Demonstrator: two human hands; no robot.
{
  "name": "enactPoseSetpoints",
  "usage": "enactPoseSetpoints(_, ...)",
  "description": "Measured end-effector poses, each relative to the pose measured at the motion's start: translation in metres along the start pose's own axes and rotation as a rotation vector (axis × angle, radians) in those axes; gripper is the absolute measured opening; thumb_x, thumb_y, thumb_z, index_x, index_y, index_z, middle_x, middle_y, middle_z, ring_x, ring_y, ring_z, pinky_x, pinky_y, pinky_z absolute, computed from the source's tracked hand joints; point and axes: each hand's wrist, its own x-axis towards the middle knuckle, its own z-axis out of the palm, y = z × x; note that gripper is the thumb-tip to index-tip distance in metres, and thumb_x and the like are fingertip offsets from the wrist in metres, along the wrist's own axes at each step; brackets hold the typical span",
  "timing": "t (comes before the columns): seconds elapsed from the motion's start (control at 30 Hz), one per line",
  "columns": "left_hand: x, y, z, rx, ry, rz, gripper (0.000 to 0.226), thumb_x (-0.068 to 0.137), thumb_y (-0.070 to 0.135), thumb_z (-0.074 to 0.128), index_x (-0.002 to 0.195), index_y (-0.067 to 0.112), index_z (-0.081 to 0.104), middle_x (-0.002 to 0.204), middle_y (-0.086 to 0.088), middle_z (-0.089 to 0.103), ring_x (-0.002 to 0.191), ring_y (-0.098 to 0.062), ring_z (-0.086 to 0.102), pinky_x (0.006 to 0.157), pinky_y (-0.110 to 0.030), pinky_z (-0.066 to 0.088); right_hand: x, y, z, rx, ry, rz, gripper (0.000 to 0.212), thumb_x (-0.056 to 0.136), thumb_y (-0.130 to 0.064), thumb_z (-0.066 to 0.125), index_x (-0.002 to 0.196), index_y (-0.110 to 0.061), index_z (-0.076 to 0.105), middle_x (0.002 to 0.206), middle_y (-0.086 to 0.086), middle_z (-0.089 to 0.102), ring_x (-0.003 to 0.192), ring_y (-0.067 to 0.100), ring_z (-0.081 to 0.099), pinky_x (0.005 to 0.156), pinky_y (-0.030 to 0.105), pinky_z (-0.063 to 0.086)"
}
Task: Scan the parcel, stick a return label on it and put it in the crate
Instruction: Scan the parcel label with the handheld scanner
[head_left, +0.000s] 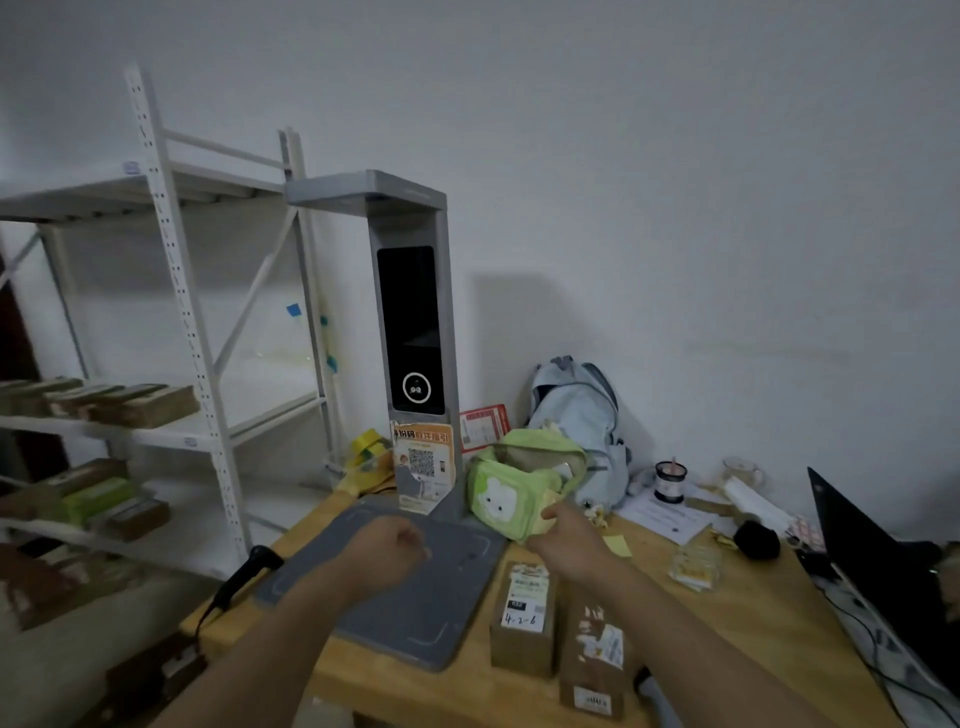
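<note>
Hands (478, 551) above scanner (415, 613), parcels (524, 618) beside.

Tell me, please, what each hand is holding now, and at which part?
Neither hand clearly holds anything. The left hand is a closed fist over the grey scanner pad. The right hand reaches beside the green pouch; contact cannot be told.
</note>
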Motion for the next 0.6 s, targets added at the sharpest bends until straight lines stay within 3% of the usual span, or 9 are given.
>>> enactPoseSetpoints(0.07, 0.007, -0.003, 0.009, -0.064, -0.005, 0.006, 0.032, 0.09, 0.009, 0.055, 0.061, 0.02, 0.046, 0.063, 0.004, 0.045, 0.058, -0.004, 0.043, 0.056, -0.009, 0.038, 0.002, -0.001, 0.001, -0.024, 0.029, -0.013, 0.059, 0.082, -0.023, 0.064, 0.134, -0.011, 0.039, 0.102, 0.006, 0.057, 0.084, 0.02, 0.057, 0.059, 0.026, 0.043)
enactPoseSetpoints(0.17, 0.026, -0.008, 0.014, -0.147, 0.019, -0.039, 0.017, 0.086, 0.014, 0.06, 0.071, 0.02, 0.054, 0.07, 0.003, 0.054, 0.07, -0.015, 0.053, 0.071, -0.036, 0.048, 0.012, -0.002, 0.002, -0.036, 0.055, -0.038, 0.055, 0.084, -0.021, 0.061, 0.134, -0.012, 0.041, 0.099, 0.004, 0.057, 0.074, 0.013, 0.055, 0.052, 0.023, 0.039)
enactPoseSetpoints(0.23, 0.04, -0.012, 0.016, -0.186, 0.028, -0.039, 0.003, 0.087, 0.015, 0.06, 0.085, 0.016, 0.057, 0.074, 0.005, 0.055, 0.075, -0.015, 0.053, 0.067, -0.027, 0.045, 0.025, -0.001, 0.003, -0.035, 0.056, -0.029, 0.054, 0.085, -0.02, 0.061, 0.135, -0.012, 0.041, 0.101, 0.004, 0.056, 0.075, 0.014, 0.055, 0.052, 0.022, 0.038)
enactPoseSetpoints(0.4, 0.076, -0.02, 0.025, -0.213, 0.016, -0.073, 0.008, 0.088, 0.018, 0.061, 0.095, 0.016, 0.057, 0.082, 0.005, 0.057, 0.08, -0.013, 0.054, 0.064, -0.021, 0.042, 0.07, 0.005, 0.012, 0.0, 0.006, 0.019, 0.052, 0.085, -0.018, 0.06, 0.133, -0.011, 0.042, 0.093, 0.005, 0.057, 0.066, 0.01, 0.052, 0.052, 0.023, 0.038)
enactPoseSetpoints(0.47, 0.097, -0.025, 0.028, -0.2, 0.008, -0.101, 0.004, 0.087, 0.016, 0.061, 0.088, 0.017, 0.057, 0.08, 0.003, 0.057, 0.074, -0.01, 0.054, 0.066, -0.023, 0.047, 0.097, 0.007, 0.017, 0.012, -0.018, 0.033, 0.054, 0.084, -0.019, 0.06, 0.135, -0.013, 0.041, 0.092, 0.006, 0.058, 0.066, 0.013, 0.053, 0.053, 0.025, 0.039)
enactPoseSetpoints(0.53, 0.123, -0.027, 0.029, -0.19, 0.023, -0.093, 0.015, 0.087, 0.012, 0.06, 0.076, 0.02, 0.055, 0.073, 0.004, 0.055, 0.068, -0.007, 0.052, 0.068, -0.024, 0.048, 0.128, 0.006, 0.018, 0.007, -0.027, 0.007, 0.055, 0.084, -0.022, 0.059, 0.136, -0.014, 0.04, 0.095, 0.007, 0.058, 0.069, 0.015, 0.056, 0.058, 0.027, 0.041)
enactPoseSetpoints(0.6, 0.148, -0.023, 0.029, -0.188, 0.053, -0.088, 0.024, 0.086, 0.01, 0.058, 0.066, 0.021, 0.051, 0.065, 0.006, 0.051, 0.062, -0.006, 0.047, 0.058, -0.017, 0.041, 0.159, 0.005, 0.014, -0.008, -0.025, -0.03, 0.057, 0.085, -0.023, 0.06, 0.136, -0.013, 0.039, 0.106, 0.009, 0.058, 0.08, 0.019, 0.059, 0.068, 0.029, 0.045)
